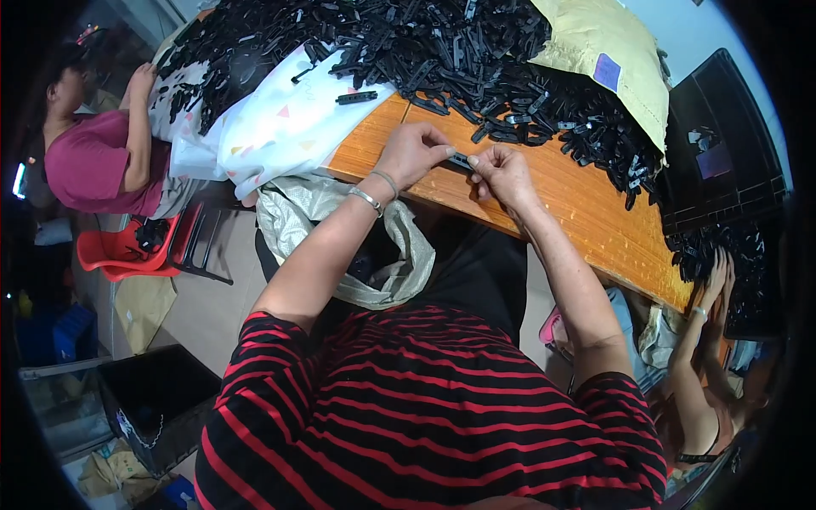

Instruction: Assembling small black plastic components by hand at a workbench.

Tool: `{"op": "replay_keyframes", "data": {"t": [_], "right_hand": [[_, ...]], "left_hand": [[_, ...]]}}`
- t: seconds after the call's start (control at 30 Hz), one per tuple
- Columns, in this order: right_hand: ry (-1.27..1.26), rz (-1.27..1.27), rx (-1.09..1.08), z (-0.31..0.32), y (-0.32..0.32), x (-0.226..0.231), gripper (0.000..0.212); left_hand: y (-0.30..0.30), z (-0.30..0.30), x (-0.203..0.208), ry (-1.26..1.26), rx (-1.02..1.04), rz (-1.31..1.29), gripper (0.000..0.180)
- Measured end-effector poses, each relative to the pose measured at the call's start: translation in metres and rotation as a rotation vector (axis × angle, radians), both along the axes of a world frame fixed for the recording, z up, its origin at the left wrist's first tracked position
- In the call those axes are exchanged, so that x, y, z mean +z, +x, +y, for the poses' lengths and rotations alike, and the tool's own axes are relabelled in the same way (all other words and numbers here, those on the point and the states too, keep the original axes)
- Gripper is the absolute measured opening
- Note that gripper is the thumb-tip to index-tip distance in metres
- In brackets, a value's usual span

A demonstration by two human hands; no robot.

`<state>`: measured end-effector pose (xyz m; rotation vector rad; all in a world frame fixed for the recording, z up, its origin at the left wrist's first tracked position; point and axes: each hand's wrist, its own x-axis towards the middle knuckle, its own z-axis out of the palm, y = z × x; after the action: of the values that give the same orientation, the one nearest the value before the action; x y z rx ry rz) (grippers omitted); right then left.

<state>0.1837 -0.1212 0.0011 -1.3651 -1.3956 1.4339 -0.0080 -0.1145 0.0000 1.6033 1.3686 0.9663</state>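
Note:
Between my two hands, just above the near edge of the wooden table [586,223], is a small, narrow black plastic part [460,160]. My left hand [410,155] pinches its left end between thumb and fingers. At its right end, the thumb and fingers of my right hand [503,174] are closed on it. Beyond my hands lies a large heap of similar black plastic parts [459,59]. One single part [356,98] rests apart on a white plastic sheet [280,119] to the left. My fingertips cover much of the held piece.
Below the table edge an open woven sack [408,285] sits by my left forearm. A yellow sack [595,38] and a black crate [722,136] stand at the right. Co-workers are at left [102,161] and right [701,399]. A red chair [119,251] and black bin [161,399] are lower left.

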Motion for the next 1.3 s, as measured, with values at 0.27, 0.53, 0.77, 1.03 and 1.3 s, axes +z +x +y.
{"op": "replay_keyframes", "data": {"t": [0.27,0.53,0.77,1.03,1.3], "right_hand": [[-0.068,-0.158,0.047,0.001,-0.009,0.011,0.02],[0.035,-0.344,0.086,0.008,-0.01,0.013,0.023],[0.224,-0.371,0.257,-0.008,0.003,0.011,0.02],[0.67,-0.905,-0.025,0.036,-0.008,0.021,0.026],[0.773,-1.043,-0.065,0.036,-0.002,0.003,0.022]], "left_hand": [[0.001,0.001,-0.003,-0.013,0.03,0.166,0.021],[-0.002,-0.001,-0.001,0.024,0.066,0.314,0.021],[-0.061,-0.059,0.021,-0.015,-0.251,0.325,0.019],[-0.023,0.019,0.013,0.509,0.092,0.493,0.016],[-0.016,0.053,0.003,0.646,0.105,0.754,0.014]]}}
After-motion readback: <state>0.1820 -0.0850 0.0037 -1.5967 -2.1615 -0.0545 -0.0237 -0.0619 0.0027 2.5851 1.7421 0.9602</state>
